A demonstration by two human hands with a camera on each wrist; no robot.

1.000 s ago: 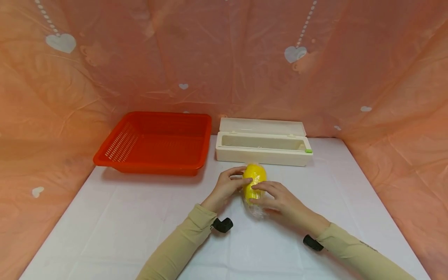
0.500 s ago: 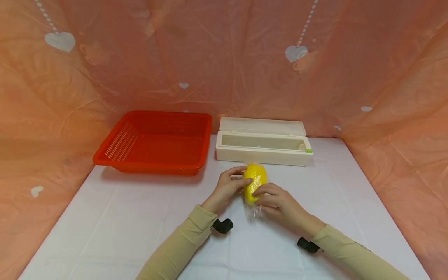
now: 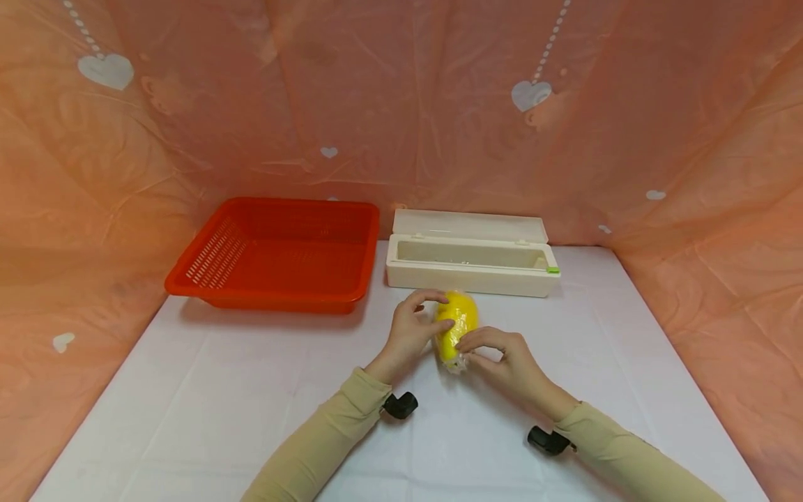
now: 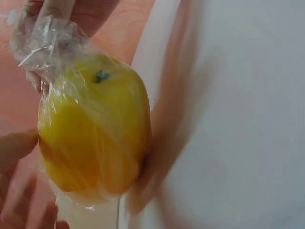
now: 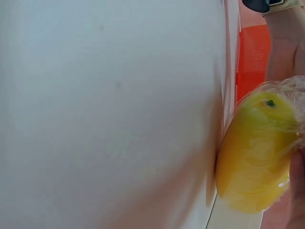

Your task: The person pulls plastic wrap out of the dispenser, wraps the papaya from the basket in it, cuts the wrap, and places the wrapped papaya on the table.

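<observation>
A yellow mango (image 3: pixel 461 317), wrapped in clear plastic film, lies lengthwise between the two hands in the head view. My left hand (image 3: pixel 410 331) holds its left side, forefinger near the far end and thumb on top. At the near end, my right hand (image 3: pixel 511 355) pinches the loose plastic film (image 3: pixel 456 364). From the left wrist, the mango (image 4: pixel 95 129) shows its small green stem end, with film (image 4: pixel 52 47) bunched beside it at the right hand's fingers. The right wrist view shows the mango (image 5: pixel 257 152) with wrinkled film around its stem end.
A red plastic basket (image 3: pixel 282 305) with slotted sides stands at the back left. Just beyond the mango is a long white box (image 3: pixel 470 279), lid raised, with a green tab (image 3: pixel 553 270) at its right corner. A white cloth (image 3: pixel 282 418) covers the table.
The right hand has drawn in slightly, and the film trailing from the near end is now gathered against the mango. The left forefinger has shifted further over the far end.
</observation>
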